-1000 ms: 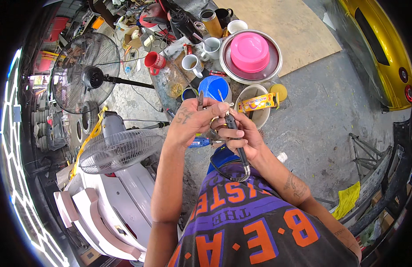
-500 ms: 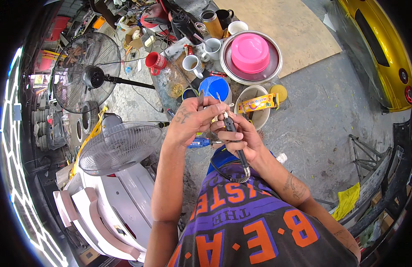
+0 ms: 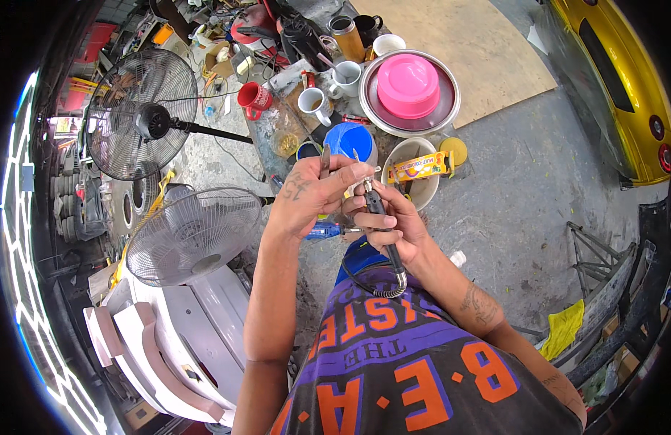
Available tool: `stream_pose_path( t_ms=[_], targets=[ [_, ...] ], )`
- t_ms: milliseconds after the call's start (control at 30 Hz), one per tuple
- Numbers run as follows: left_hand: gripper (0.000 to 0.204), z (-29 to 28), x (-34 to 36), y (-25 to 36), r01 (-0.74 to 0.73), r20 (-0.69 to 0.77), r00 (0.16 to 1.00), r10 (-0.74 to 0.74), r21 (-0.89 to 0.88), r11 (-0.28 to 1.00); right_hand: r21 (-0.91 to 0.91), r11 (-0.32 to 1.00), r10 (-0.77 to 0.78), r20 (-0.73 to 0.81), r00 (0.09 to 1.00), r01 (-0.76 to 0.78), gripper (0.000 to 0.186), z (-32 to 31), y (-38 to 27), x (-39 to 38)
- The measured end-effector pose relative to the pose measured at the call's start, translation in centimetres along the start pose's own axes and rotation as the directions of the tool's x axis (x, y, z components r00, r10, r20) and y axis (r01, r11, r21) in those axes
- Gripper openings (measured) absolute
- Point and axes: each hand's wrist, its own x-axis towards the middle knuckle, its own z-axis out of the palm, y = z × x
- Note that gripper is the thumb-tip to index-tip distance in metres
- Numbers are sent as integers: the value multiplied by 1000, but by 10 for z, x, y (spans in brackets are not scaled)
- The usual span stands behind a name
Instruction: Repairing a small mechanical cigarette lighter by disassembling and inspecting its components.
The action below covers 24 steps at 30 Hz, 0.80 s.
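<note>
In front of my body, my right hand [image 3: 402, 230] is wrapped round a slim black rotary-tool handpiece [image 3: 377, 209]. A bent metal spring sleeve [image 3: 400, 284] comes out of its lower end. My left hand [image 3: 313, 190] is closed near the handpiece's tip, its thumb and fingertips meeting close to a small pale piece [image 3: 377, 169]. A narrow metal blade-like tool [image 3: 325, 158] stands up between the left fingers. A thin pointed metal bit [image 3: 355, 155] shows above the left hand. Fingers hide most of what is pinched there.
Behind my hands stand a blue-topped container [image 3: 350, 138] and a white bucket [image 3: 422, 190] with a yellow box [image 3: 415, 168] across it. Mugs and a steel tray [image 3: 365, 109] bearing a pink bowl [image 3: 408, 87] crowd the table. Two fans [image 3: 194, 235] stand left; a yellow car body [image 3: 611, 43] is right.
My left thumb has shifted slightly up near the handpiece's tip. Both hands keep their grips, and the handpiece stays almost in the same place.
</note>
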Motion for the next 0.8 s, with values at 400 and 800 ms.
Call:
stream_pose_path(
  t_ms=[400,800],
  targets=[
    [17,2,1,-6,-45,-94,995,39,-61,997,-105,994,-16,-42,999,11,26,6,2,-5],
    [13,6,-6,1,-31,-46,999,29,-46,998,-177,984,-20,-53,998,10,25,10,1,-8]
  ],
)
